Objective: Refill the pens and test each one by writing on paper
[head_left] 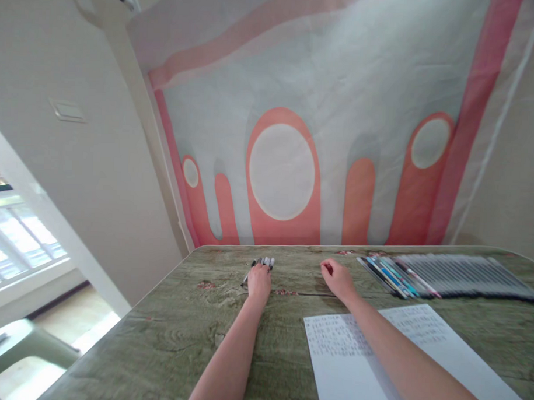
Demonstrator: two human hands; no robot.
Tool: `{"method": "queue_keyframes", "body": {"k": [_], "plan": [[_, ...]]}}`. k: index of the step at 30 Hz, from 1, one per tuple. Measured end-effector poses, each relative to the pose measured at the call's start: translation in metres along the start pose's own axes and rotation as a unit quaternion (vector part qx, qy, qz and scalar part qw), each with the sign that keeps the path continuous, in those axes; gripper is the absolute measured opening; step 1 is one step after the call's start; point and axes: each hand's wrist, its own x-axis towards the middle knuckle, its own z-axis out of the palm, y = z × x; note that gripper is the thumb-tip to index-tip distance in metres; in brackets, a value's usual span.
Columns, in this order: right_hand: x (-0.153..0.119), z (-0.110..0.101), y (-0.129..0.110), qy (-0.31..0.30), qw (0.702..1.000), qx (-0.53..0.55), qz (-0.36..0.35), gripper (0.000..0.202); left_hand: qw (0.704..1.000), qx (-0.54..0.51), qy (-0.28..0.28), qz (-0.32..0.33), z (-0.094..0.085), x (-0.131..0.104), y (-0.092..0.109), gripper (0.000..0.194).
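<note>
My left hand (259, 279) reaches over a small group of pens (268, 262) near the back of the wood-patterned table (166, 319). Its fingers rest on the pens, and one dark pen pokes out at the hand's left side. To the right, my right hand (336, 278) hovers just above the tabletop with its fingers curled together; whether anything is inside them is hidden. Beneath my right forearm lies a white sheet (340, 372) with handwriting.
Several coloured pens (393, 277) lie at the back right, beside a long row of grey pens (466, 277). A printed backdrop (341, 80) hangs behind the table. At the lower left stands a pale stool (21, 343).
</note>
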Motion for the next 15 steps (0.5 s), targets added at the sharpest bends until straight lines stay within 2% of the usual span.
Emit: {"method": "queue_keyframes", "body": {"k": [15], "plan": [[-0.0004, -0.001, -0.0006, -0.012, 1.0, 0.002, -0.007, 0.021, 0.998, -0.053, -0.022, 0.029, 0.0001, -0.0032, 0.0019, 0.027]]}}
